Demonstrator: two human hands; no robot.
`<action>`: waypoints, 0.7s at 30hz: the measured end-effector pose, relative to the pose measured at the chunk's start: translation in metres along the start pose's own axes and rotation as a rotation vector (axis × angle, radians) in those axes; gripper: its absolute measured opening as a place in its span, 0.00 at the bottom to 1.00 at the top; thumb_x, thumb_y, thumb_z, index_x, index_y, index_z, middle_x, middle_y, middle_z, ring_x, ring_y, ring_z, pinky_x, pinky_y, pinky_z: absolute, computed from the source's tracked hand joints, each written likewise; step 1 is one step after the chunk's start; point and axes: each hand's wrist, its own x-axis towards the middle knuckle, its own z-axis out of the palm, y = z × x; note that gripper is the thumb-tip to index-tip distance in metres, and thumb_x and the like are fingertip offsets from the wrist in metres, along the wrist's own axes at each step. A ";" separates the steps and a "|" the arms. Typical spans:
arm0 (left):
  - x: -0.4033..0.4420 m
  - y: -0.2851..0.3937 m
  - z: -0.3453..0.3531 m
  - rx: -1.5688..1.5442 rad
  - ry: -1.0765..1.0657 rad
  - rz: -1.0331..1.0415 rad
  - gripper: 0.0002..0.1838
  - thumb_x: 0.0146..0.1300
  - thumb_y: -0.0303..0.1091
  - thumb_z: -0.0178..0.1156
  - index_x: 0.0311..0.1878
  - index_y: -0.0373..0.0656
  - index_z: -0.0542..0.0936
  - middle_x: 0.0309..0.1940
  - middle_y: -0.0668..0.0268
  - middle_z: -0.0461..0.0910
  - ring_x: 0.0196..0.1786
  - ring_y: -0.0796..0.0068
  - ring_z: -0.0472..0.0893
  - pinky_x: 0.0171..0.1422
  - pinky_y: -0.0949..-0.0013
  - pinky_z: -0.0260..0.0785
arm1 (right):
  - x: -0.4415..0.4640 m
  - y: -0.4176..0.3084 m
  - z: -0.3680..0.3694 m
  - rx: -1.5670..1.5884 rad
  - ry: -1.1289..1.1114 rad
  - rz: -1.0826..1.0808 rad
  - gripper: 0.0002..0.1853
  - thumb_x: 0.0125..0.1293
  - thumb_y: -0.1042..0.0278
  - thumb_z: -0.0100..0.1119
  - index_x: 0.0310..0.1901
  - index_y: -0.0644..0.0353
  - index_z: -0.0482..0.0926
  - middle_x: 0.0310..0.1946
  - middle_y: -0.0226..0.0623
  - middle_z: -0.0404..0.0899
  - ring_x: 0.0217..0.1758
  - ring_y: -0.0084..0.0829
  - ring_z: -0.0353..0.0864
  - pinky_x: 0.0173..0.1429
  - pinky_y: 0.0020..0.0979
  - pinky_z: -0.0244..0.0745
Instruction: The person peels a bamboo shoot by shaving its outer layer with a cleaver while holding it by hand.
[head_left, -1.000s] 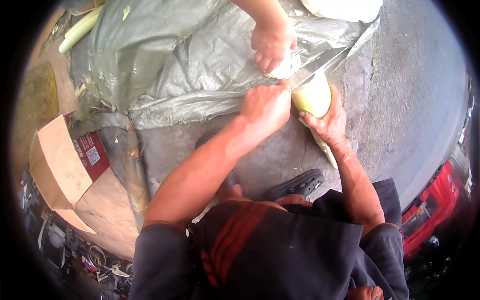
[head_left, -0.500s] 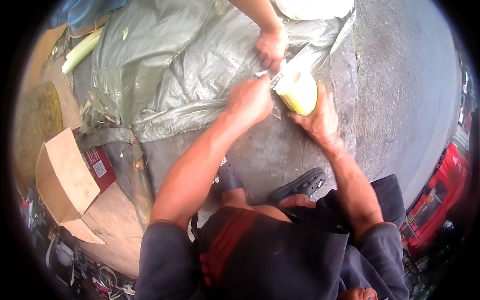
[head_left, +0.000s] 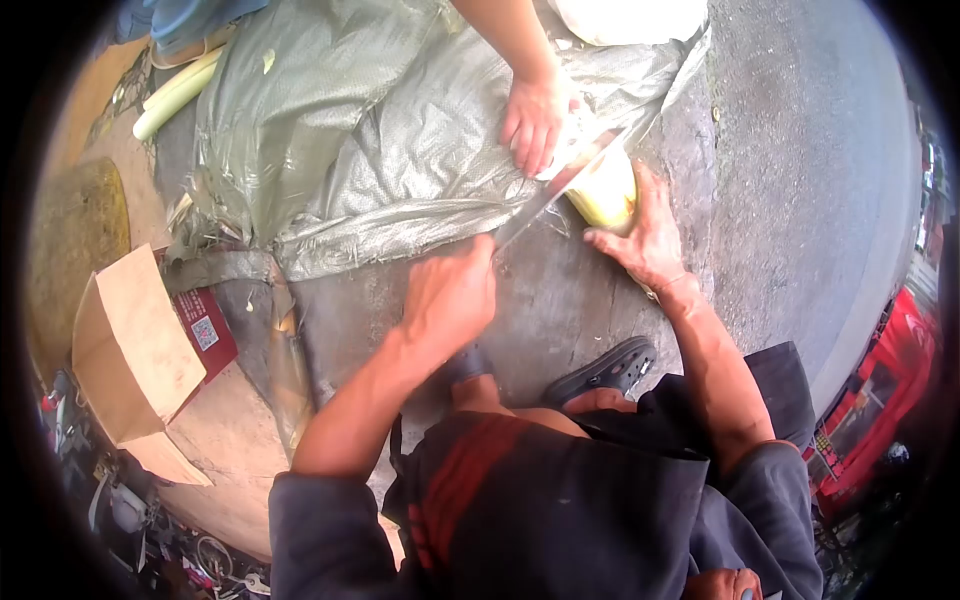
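My left hand (head_left: 452, 300) is closed round the handle of a long knife (head_left: 545, 200), its blade slanting up and to the right. The blade crosses in front of a thick, pale yellow-green piece that looks like a peeled bamboo shoot (head_left: 608, 195); whether it touches is unclear. My right hand (head_left: 648, 230) grips the shoot from the right, thumb below and fingers along its side. Another person's hand (head_left: 535, 120) reaches in from the top, fingers spread over the sheet, close to the blade and left of the shoot.
A grey-green woven plastic sheet (head_left: 370, 180) covers the ground ahead. Long pale stalks (head_left: 178, 100) lie at upper left, and a white bundle (head_left: 630, 18) at the top. An open cardboard box (head_left: 135, 350) and a brown husked shoot (head_left: 287, 360) are at left. Asphalt road (head_left: 800, 180) runs along the right.
My left hand has pulled back down and left with the knife, showing more of its blade. The other person's fingers have spread out. My right hand stays at the shoot.
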 end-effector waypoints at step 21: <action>-0.022 0.008 0.019 -0.048 -0.015 0.045 0.07 0.64 0.26 0.58 0.44 0.39 0.74 0.30 0.52 0.84 0.27 0.46 0.84 0.31 0.45 0.73 | 0.006 -0.007 0.012 -0.010 -0.058 0.104 0.52 0.44 0.53 0.80 0.72 0.54 0.63 0.54 0.50 0.77 0.57 0.55 0.81 0.57 0.49 0.79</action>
